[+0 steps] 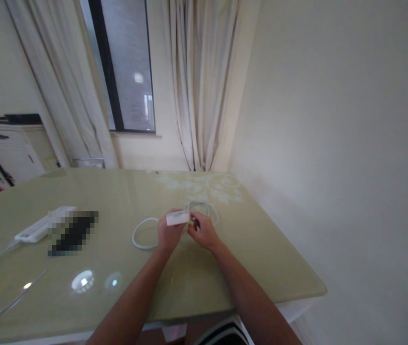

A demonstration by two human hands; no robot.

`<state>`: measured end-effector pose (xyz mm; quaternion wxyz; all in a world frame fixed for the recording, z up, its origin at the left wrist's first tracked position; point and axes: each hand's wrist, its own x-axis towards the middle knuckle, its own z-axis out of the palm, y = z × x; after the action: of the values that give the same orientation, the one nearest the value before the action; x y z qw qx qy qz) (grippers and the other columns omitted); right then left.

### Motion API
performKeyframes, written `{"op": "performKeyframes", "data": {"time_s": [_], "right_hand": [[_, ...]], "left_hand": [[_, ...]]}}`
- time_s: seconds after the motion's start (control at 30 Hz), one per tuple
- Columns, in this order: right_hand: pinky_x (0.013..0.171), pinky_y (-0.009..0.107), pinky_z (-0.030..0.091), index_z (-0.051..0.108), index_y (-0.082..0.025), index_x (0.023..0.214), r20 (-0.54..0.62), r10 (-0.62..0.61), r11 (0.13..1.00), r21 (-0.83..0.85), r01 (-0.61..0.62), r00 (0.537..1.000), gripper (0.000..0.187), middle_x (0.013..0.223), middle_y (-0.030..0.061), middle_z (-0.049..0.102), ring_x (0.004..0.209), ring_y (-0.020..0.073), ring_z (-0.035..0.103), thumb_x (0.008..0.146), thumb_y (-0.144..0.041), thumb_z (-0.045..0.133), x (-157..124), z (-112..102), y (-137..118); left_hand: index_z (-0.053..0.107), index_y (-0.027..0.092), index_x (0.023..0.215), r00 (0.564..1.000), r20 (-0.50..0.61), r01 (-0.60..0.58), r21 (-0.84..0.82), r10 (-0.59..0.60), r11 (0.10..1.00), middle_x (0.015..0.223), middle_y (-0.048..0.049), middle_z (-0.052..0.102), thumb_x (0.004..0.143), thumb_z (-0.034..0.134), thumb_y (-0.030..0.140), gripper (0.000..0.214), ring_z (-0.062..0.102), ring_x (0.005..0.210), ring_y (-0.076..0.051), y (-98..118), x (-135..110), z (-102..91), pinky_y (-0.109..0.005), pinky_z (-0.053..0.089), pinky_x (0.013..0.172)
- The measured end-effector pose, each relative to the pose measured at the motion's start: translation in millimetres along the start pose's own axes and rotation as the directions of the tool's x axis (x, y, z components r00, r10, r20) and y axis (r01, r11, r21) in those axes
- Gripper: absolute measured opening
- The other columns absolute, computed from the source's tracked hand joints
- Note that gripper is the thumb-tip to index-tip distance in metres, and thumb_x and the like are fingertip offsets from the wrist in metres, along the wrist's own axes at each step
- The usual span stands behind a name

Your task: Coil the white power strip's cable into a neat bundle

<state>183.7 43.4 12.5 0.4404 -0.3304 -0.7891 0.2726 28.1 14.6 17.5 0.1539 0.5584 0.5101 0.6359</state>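
Note:
My left hand is closed around a small white block-shaped adapter, held just above the table. My right hand meets it at the adapter's right end, fingers pinched on something small there, likely the cable's plug, too small to make out. A white cable lies in loose loops on the table on both sides of my hands, one loop to the left and one behind them. Both forearms reach in from the bottom of the view.
The pale green table has a white power strip at the left, with a dark blurred-out object beside it and a cord trailing toward the near-left edge. A wall stands close on the right. Curtains and a window are behind.

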Motion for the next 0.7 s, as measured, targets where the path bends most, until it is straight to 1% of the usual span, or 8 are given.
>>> {"op": "performKeyframes", "data": {"time_s": [0.07,0.13,0.23,0.33,0.47,0.6,0.67,0.7], "right_hand": [[0.071,0.026,0.046,0.073,-0.020,0.110,0.070,-0.056,0.994,-0.086,0.062,0.996,0.040,0.095,0.0054,0.072,0.071,0.0160,0.058,0.075,-0.010,0.057,-0.5,-2.9,-0.2],[0.075,0.026,0.046,0.073,-0.020,0.098,0.130,-0.101,0.981,-0.151,0.120,0.986,0.036,0.090,0.0043,0.071,0.076,0.0167,0.060,0.073,-0.004,0.053,-0.9,-7.1,-0.7],[0.079,0.026,0.048,0.072,-0.021,0.094,0.237,-0.159,0.949,-0.232,0.214,0.958,0.029,0.090,0.0037,0.072,0.083,0.0172,0.065,0.082,-0.003,0.053,-1.7,-11.9,-1.5],[0.079,0.027,0.050,0.072,-0.022,0.100,0.313,-0.221,0.872,-0.360,0.331,0.924,0.012,0.094,0.0058,0.074,0.087,0.0192,0.067,0.092,-0.017,0.065,-3.2,-12.8,-2.2],[0.082,0.031,0.054,0.074,-0.020,0.110,0.182,-0.347,0.779,-0.490,0.390,0.920,0.019,0.097,0.0108,0.076,0.092,0.0225,0.070,0.098,-0.032,0.067,-5.5,-14.4,-7.4],[0.102,0.035,0.052,0.069,-0.028,0.134,0.075,-0.522,0.704,-0.524,0.479,0.850,0.036,0.128,0.0115,0.072,0.116,0.0225,0.068,0.099,-0.034,0.068,-7.8,-19.3,-14.5],[0.103,0.034,0.051,0.069,-0.032,0.136,0.085,-0.575,0.656,-0.546,0.521,0.813,0.037,0.133,0.0086,0.071,0.119,0.0206,0.067,0.098,-0.032,0.069,-8.3,-21.5,-16.1],[0.103,0.034,0.051,0.069,-0.033,0.136,0.084,-0.592,0.637,-0.561,0.529,0.802,0.037,0.134,0.0077,0.071,0.119,0.0199,0.067,0.098,-0.031,0.070,-8.3,-22.5,-16.4]], "left_hand": [[0.072,0.020,0.084,0.987,-0.048,0.148,-0.111,-0.154,0.983,0.083,-0.0095,0.077,0.071,0.084,0.043,0.029,0.071,0.077,-0.026,4.8,5.3,-1.0,-0.037,0.055,0.073],[0.072,0.019,0.087,0.975,-0.045,0.200,-0.236,-0.217,0.951,0.082,-0.0080,0.076,0.069,0.086,0.046,0.036,0.070,0.075,-0.023,9.2,11.0,-4.0,-0.033,0.055,0.069],[0.071,0.017,0.083,0.973,0.093,0.228,-0.330,-0.209,0.916,0.077,-0.0046,0.074,0.068,0.087,0.047,0.038,0.066,0.069,-0.017,10.9,19.6,-11.4,-0.028,0.053,0.066],[0.071,0.016,0.075,0.941,0.228,0.324,-0.396,-0.250,0.859,0.073,-0.0037,0.072,0.064,0.090,0.048,0.039,0.064,0.067,-0.015,6.8,25.6,-17.2,-0.026,0.051,0.065],[0.077,0.014,0.085,0.866,0.347,0.493,-0.481,-0.359,0.725,0.078,-0.0057,0.074,0.062,0.091,0.047,0.043,0.066,0.069,-0.015,0.7,25.5,-16.7,-0.026,0.054,0.069],[0.078,0.012,0.084,0.736,0.523,0.667,-0.451,-0.431,0.593,0.083,-0.0111,0.077,0.063,0.090,0.047,0.042,0.069,0.070,-0.019,0.5,18.4,-9.9,-0.028,0.055,0.064],[0.078,0.012,0.083,0.725,0.536,0.681,-0.461,-0.433,0.569,0.086,-0.0127,0.078,0.062,0.090,0.047,0.043,0.071,0.074,-0.021,2.8,15.9,-7.2,-0.029,0.056,0.064],[0.079,0.012,0.086,0.743,0.519,0.663,-0.483,-0.423,0.572,0.088,-0.0127,0.078,0.062,0.090,0.048,0.044,0.071,0.077,-0.021,4.5,15.7,-6.5,-0.029,0.056,0.067]]}}
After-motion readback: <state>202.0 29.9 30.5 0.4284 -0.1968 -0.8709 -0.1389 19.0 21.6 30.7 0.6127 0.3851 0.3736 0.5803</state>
